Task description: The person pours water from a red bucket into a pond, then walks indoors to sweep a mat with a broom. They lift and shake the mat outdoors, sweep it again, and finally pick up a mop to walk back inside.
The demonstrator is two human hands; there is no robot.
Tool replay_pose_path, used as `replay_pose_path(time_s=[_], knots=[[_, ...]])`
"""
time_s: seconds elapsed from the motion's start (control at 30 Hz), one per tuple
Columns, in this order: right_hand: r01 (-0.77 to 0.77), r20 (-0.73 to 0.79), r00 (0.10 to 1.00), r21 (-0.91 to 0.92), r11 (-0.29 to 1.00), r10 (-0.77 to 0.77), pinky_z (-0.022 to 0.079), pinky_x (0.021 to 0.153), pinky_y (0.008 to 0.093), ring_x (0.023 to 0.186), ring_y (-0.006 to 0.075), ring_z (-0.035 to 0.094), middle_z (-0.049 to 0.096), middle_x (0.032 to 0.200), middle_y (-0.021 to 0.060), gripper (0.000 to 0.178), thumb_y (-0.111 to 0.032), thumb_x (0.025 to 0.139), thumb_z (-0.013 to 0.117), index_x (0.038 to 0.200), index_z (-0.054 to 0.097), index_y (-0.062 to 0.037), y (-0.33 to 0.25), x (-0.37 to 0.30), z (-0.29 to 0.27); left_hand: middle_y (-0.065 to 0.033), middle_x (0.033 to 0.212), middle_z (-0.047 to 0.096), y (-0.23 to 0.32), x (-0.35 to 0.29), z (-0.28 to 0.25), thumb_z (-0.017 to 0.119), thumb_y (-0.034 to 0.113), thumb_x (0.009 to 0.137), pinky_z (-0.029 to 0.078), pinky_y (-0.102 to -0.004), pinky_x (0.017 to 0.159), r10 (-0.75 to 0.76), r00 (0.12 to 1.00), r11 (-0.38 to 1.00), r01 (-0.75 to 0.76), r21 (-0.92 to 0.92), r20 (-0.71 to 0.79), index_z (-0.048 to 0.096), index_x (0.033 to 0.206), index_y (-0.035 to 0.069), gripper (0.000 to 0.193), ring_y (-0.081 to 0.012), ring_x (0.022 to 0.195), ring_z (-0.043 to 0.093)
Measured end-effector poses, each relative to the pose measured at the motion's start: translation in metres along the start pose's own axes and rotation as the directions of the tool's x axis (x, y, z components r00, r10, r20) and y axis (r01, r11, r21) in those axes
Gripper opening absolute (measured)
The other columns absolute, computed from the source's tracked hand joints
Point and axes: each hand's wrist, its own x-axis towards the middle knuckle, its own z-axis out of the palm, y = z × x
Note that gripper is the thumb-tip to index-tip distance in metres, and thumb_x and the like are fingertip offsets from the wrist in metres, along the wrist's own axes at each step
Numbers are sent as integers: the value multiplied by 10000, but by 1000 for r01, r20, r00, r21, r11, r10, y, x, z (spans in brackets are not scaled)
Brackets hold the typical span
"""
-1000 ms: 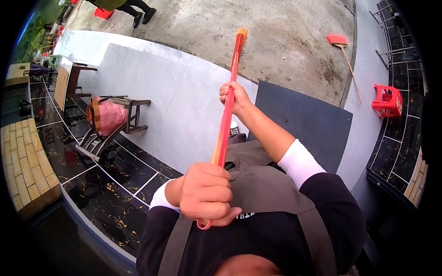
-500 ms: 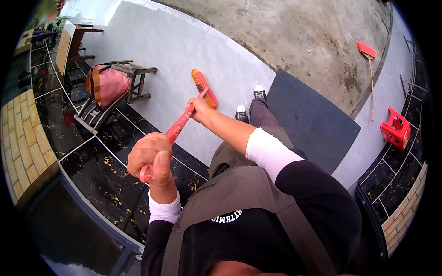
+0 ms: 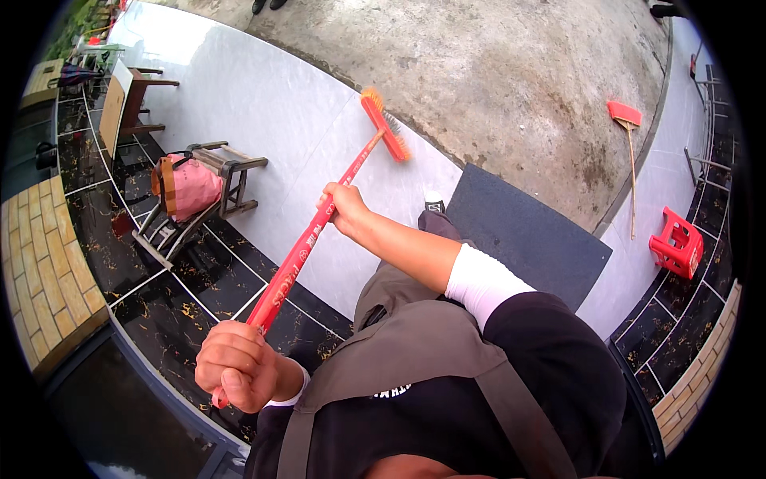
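I hold a long-handled push broom with a red handle [image 3: 291, 267] slanting from lower left to upper centre. My left hand [image 3: 238, 367] is closed in a fist round the handle's near end, its tip poking out below. Farther up, my right hand [image 3: 343, 209] wraps round the handle, about midway along. The broom's red head [image 3: 388, 132], with orange and grey bristles, is at the far side of the pale tiled strip, by the rough concrete. Its bristles face away to the right, and the head looks tilted; whether it touches the floor I cannot tell.
At left, a pink bag [image 3: 191, 188] hangs on a wooden chair [image 3: 235, 180], near a wooden table [image 3: 140, 100]. A dark mat [image 3: 527, 239] lies right of my shoe [image 3: 433, 203]. Farther right are a red-headed broom [image 3: 625, 113] and a red plastic stool [image 3: 677, 243].
The broom head has swung away from me and to the right, its bristles turned from left to right. My left hand has dropped down and left; the gap between my hands looks longer.
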Motion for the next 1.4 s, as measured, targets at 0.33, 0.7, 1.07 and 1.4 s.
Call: replay_pose_path(time_s=[0.33, 0.7, 1.07, 1.4], knots=[[-245, -63, 962, 221, 944, 265, 410, 427, 300, 458, 160, 439, 425, 639, 91, 504, 75, 629, 414, 1066, 258, -123, 65, 125, 88, -35, 481, 410, -108, 41, -14, 480, -49, 662, 322, -229, 457, -270, 962, 941, 272, 200, -37, 361, 547, 44, 190, -96, 439, 373], [356, -228, 887, -213, 910, -400, 418, 425, 303, 435, 164, 417, 394, 577, 56, 70, 6, 697, 401, 754, 361, -4, -55, 131, 87, -53, 668, 441, -133, 9, -120, 533, 147, 721, 338, -332, 771, -329, 895, 909, 213, -357, -302, 394, 759, 74, 162, -166, 643, 442], [-332, 69, 843, -712, 619, 533, 497, 568, 338, 618, 217, 543, 491, 693, 92, 335, -341, 839, 387, 842, 424, -7, 189, 43, 132, 23, 435, 284, -58, -29, -240, 446, 137, 817, 281, -226, 403, -195, 620, 981, 126, -149, -760, 314, 582, 91, 274, -74, 380, 262], [-131, -30, 898, -970, 203, 438, 457, 498, 268, 573, 165, 542, 504, 640, 47, 168, -162, 807, 462, 848, 485, -1, 150, 43, 121, 26, 460, 282, -9, -171, -434, 433, 109, 800, 313, -211, 472, -209, 532, 973, 193, -123, -820, 297, 591, 111, 249, -74, 410, 279]])
